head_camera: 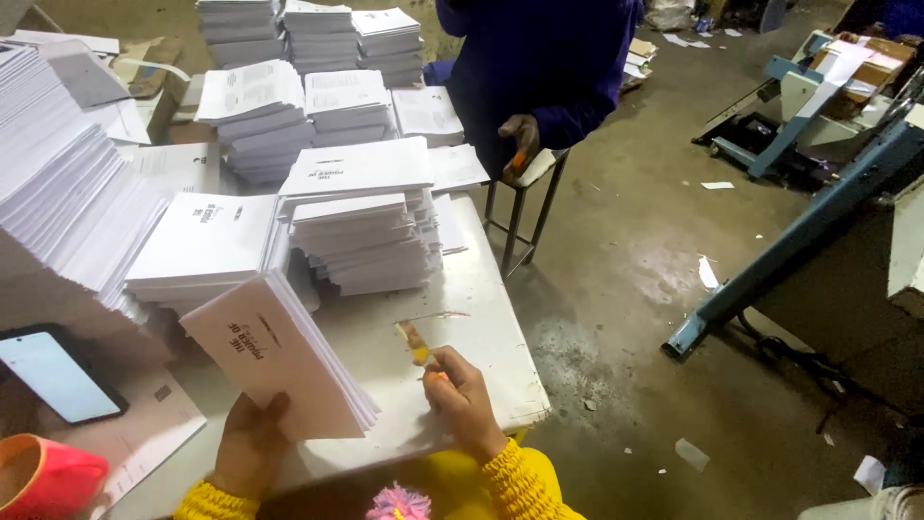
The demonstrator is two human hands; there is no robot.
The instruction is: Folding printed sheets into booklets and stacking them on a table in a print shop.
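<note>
Head view. Left hand (252, 435) grips a white booklet bundle (281, 356) from below; fingers are wrapped around its lower edge, thumb on the near face. The bundle is raised off the desk (481, 318) and tilted, cover facing up-left, page edges fanned toward the right.

Right hand (462, 400) rests on the desk just right of the bundle. Fingers are pinched narrow around a small yellow-orange tool (416, 344); its tip points up and away, touching or almost touching the desk surface, cannot tell which. A worn, scraped patch on the desk lies right beside the tip.

Behind the bundle: stacks of printed white booklets (361, 236) cover the rear of the desk, with a tall leaning stack (67, 183) at far left. A phone with a lit screen (56, 376) lies at lower left, and a red-pink cup (43, 477) is at the bottom-left corner.

Far side of the desk: another person in a dark blue garment, one hand (520, 144) holding an orange item over a metal stool (525, 207). Blue machine frame (808, 231) stands on the concrete floor at right, paper scraps scattered around it.
</note>
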